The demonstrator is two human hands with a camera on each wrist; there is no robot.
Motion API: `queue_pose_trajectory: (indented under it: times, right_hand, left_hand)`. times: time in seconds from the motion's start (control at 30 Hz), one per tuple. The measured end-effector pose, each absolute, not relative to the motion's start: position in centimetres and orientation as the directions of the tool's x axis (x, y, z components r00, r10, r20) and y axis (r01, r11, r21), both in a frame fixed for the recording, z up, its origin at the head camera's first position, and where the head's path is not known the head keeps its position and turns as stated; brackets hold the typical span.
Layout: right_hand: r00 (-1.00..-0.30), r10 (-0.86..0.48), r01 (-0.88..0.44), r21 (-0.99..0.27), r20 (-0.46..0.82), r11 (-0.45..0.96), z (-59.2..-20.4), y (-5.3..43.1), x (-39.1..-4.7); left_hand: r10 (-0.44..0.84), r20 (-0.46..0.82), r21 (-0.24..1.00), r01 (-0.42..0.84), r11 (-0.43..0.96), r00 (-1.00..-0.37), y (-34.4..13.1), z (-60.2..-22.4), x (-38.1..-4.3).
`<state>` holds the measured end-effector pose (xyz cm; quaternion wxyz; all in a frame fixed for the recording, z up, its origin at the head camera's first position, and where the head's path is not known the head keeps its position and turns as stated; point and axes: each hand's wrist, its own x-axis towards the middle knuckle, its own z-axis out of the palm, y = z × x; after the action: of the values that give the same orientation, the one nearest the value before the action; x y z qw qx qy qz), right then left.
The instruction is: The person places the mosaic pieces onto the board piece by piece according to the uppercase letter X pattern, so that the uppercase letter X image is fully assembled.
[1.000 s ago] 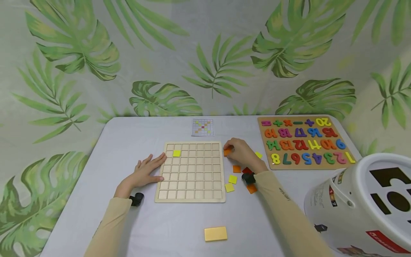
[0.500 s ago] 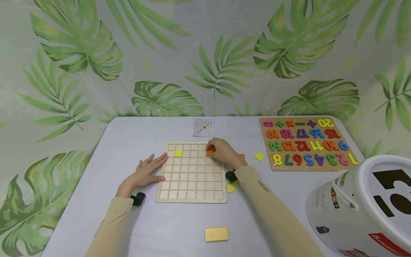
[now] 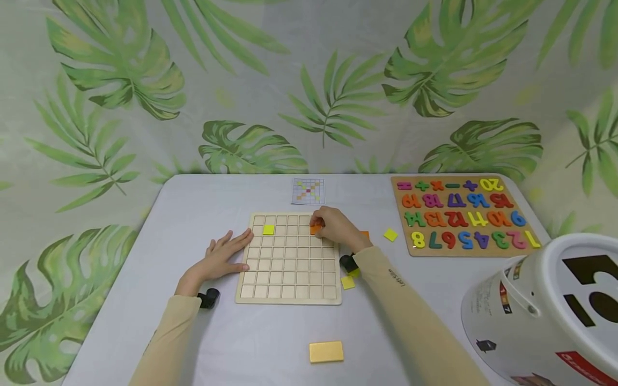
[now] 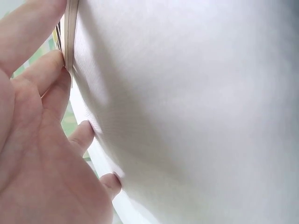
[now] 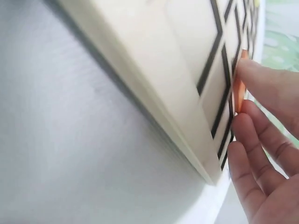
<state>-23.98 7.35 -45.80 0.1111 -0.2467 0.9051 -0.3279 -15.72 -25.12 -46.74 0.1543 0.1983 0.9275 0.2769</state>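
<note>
Biggest thing in the head view is the white table (image 3: 270, 332), with the white bucket (image 3: 545, 305) filling the lower right corner. Upper right sits the number puzzle (image 3: 463, 214), and dead centre is your wooden grid board (image 3: 288, 268).

Your left hand (image 3: 219, 260) lies flat and relaxed, fingers straight, fingertips against the board's left edge, just bracing it and gripping nothing. Your right hand (image 3: 338, 229) is over the upper right part of the grid, fingers pinched on an orange tile (image 3: 316, 229). The right wrist view shows that tile (image 5: 239, 91) on edge between your fingertips, right at a cell but not lying flat in it.

So I'd say you're mid-placement: tile at its slot in the second row, not seated. Next move probably wants you to tip it flat, line it up with the cell walls and press it down before letting go. Worth a glance at the pattern card (image 3: 308, 191) above the board to confirm the cell.

Smaller bits: a yellow tile (image 3: 268, 230) already sits in the second row near the left. Loose yellow tiles (image 3: 390, 235) and an orange one lie right of the board, partly hidden by your arm. A yellow block (image 3: 326, 351) lies bottom centre.
</note>
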Motion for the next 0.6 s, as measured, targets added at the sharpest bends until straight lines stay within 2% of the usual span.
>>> queue_pose_trajectory:
  times: [0.2,0.37,0.6]
  right_hand:
    - [-0.877,-0.480,-0.331,-0.732,0.006,0.595,-44.9,9.1,-22.9]
    - [-0.887,-0.461,-0.329,-0.749,0.036,0.575,-44.1,10.9,-21.1]
    - [-0.881,-0.473,-0.295,-0.752,-0.026,0.590,-43.8,13.2,-18.0]
  left_hand:
    - [0.454,-0.181,0.577,0.279,0.768,-0.873,-25.1,-46.7,-15.7]
    - [0.456,-0.179,0.580,0.281,0.765,-0.872,-25.1,-46.6,-15.7]
    - [0.456,-0.181,0.582,0.279,0.764,-0.871,-25.0,-46.5,-15.7]
